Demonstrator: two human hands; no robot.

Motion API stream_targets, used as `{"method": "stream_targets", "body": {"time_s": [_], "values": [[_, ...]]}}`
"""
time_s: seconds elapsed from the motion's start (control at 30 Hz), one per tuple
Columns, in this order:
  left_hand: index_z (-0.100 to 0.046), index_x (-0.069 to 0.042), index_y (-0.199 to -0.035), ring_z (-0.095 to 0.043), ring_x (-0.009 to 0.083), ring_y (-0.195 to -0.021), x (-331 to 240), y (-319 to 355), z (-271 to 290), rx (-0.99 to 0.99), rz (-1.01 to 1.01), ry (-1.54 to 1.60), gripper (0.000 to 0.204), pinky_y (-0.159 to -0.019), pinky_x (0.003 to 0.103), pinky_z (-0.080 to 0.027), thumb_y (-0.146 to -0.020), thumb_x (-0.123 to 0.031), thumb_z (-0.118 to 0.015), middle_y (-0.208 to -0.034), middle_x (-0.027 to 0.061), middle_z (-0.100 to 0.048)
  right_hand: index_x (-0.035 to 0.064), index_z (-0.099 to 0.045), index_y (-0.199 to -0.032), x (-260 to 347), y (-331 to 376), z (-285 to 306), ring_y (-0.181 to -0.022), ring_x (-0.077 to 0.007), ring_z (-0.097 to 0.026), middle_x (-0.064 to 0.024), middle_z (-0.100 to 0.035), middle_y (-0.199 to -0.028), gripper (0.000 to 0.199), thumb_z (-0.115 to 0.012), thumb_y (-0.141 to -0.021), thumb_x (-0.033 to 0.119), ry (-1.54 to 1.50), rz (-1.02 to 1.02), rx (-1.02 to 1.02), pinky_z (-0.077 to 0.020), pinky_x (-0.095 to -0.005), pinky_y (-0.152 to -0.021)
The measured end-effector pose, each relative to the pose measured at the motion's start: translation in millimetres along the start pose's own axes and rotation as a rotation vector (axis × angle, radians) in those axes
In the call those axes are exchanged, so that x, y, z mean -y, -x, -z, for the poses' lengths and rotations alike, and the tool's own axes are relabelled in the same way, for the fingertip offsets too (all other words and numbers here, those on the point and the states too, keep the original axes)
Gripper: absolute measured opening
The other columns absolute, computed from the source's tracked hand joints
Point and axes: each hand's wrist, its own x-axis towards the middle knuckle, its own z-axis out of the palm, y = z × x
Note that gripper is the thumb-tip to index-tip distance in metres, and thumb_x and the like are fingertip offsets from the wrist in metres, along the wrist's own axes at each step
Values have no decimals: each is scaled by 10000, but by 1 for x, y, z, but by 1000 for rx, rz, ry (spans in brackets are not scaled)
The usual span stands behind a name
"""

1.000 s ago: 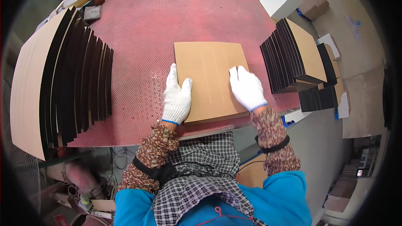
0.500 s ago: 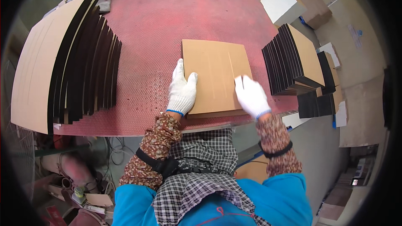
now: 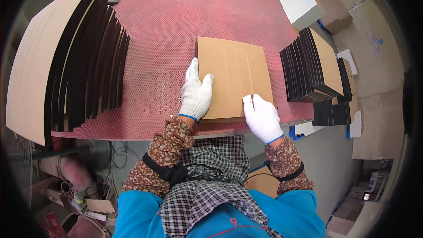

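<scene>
A squarish tan board (image 3: 235,72) lies flat before me on the red mesh-patterned tabletop, with what looks like another layer under its near edge. My left hand (image 3: 197,90), in a white knit glove, rests along its left edge. The fingers are stretched out by the side and the thumb lies spread on top. Near the board's lower right corner, my right hand (image 3: 262,117), gloved too, pinches a small dark reddish-brown piece (image 3: 252,98). Most of that piece is hidden by the fingers, so its kind is unclear. Pale lines run down the board's face.
On the table's left stands a tall row of dark-edged tan boards (image 3: 83,61). To the right is a shorter stack of similar boards (image 3: 308,68), with a white block (image 3: 302,4) beyond it. The red tabletop (image 3: 154,22) ends just in front of my body.
My right hand has moved down and slightly left over the board, and the dark piece now shows between its fingers. The left hand stays at the left edge. The whole view has shifted slightly.
</scene>
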Motion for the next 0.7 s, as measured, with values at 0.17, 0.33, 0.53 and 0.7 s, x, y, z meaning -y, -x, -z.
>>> {"method": "stream_targets", "body": {"time_s": [0.17,0.33,0.53,0.7], "values": [[-294,22,-1567,-392,388,-1453,1,1,-1,-5,21,10,700,-1207,428,-323,-988,-253,-576,-1590,242,-357,27,-622,-919,-18,-69,-15,-782,-452,-676,-261,-683,-816,358,-458,-1028,326,11,-25,-3,-544,-540,-746],[-301,22,-1564,-401,392,-1445,-2,1,-3,-5,26,29,702,-1200,431,-332,-984,-259,-579,-1582,243,-370,21,-635,-915,-47,-144,-39,-824,-456,-674,-264,-699,-886,356,-461,-1013,316,30,34,-106,-536,-539,-785],[-305,22,-1562,-406,393,-1442,1,-3,-2,-1,0,29,700,-1196,430,-342,-983,-257,-583,-1573,248,-378,21,-642,-936,-44,-128,-40,-847,-442,-667,-248,-690,-908,313,-457,-1004,263,92,112,-108,-541,-536,-793],[-297,16,-1567,-403,392,-1444,-8,0,1,12,39,5,700,-1200,435,-339,-985,-250,-579,-1586,243,-358,20,-609,-991,-9,-38,1,-750,-395,-679,-210,-660,-895,213,-468,-990,180,155,60,119,-572,-487,-693]]}}
